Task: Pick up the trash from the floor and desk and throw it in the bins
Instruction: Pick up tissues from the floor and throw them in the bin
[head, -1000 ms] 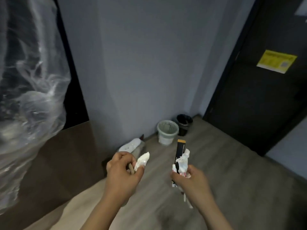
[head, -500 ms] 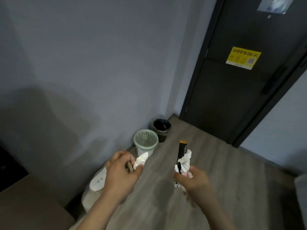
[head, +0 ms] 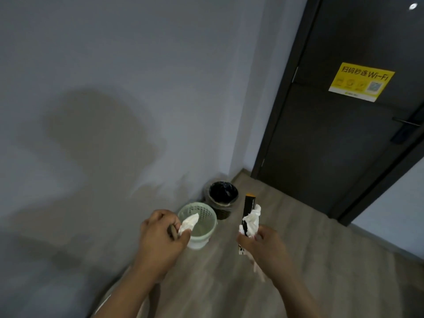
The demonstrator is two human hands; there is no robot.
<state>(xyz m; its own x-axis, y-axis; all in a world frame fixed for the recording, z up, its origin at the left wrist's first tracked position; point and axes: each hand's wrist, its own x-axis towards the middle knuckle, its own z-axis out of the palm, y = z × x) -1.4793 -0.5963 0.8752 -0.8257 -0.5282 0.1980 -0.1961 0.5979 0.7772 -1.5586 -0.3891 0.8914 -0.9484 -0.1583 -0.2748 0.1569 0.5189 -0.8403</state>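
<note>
1. My left hand is closed round a crumpled white tissue; a small brown thing sits in the same grip, but I cannot tell what it is.
2. My right hand grips a long thin black packet with an orange top; a scrunched white paper is squeezed in with it.
3. Two bins stand farther off on the grey wooden floor, by the wall; the light green plastic basket bin is nearer, and the round bin with a black bag is just behind it to the right.
4. I think the picking-up part is done for these bits; none of them is in a bin yet.
5. What is left, I think: walk closer, hold each hand over a bin, let go; the desk is not in view, so I cannot say if more trash waits.
</note>
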